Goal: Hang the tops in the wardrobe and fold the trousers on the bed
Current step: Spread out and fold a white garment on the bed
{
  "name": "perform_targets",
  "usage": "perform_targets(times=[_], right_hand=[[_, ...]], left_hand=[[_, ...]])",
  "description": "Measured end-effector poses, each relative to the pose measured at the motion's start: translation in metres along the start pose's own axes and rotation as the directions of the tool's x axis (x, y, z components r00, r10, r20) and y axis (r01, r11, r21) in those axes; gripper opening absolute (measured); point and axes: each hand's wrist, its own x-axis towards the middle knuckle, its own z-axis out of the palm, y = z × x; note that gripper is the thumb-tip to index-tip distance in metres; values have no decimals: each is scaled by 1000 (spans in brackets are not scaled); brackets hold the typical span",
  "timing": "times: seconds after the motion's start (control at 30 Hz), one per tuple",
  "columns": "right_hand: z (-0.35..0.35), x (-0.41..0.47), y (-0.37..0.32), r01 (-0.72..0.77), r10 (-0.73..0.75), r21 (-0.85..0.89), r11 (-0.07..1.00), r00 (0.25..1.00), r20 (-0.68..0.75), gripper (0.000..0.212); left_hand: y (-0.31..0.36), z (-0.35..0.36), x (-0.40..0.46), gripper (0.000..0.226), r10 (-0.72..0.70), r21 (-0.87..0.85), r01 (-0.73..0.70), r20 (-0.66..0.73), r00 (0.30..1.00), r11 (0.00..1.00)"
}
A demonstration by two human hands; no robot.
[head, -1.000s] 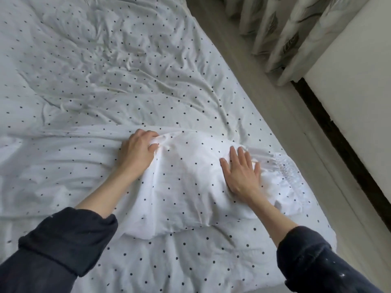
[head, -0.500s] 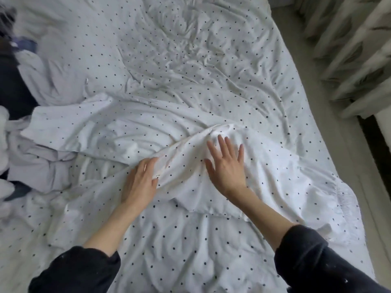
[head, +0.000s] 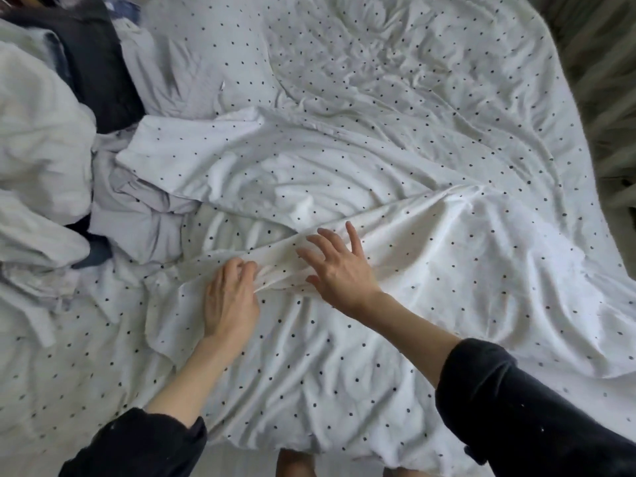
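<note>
White trousers with black dots (head: 395, 256) lie spread across the bed (head: 378, 63), which wears a cover in the same dotted print. One leg reaches up and left toward the clothes pile. My left hand (head: 230, 297) lies on the lower leg, its fingertips curled into a fold of the cloth. Just to its right, my right hand (head: 339, 266) hovers or rests with spread, straight fingers on the raised crease of the trousers.
A pile of clothes (head: 44, 160) fills the left side: white, pale grey and a dark garment (head: 99, 67). Curtains (head: 605, 98) hang past the bed's right edge. My bare feet (head: 296, 463) show at the bottom, by the bed's near edge.
The view has swung left, bringing the clothes pile in. Both hands have slid left along the trousers; my left hand went from gripping the cloth higher up to pinching a lower fold.
</note>
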Motion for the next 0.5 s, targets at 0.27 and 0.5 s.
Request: perform_targets(times=[0.27, 0.5], right_hand=[[-1, 81, -63, -75, 66, -21, 997, 956, -284, 4], [-17, 138, -58, -285, 283, 31, 958, 920, -271, 20]], left_hand=[[-82, -55, 69, 20, 23, -19, -24, -16, 1000, 1000], [-143, -97, 132, 32, 25, 46, -26, 14, 1000, 999]])
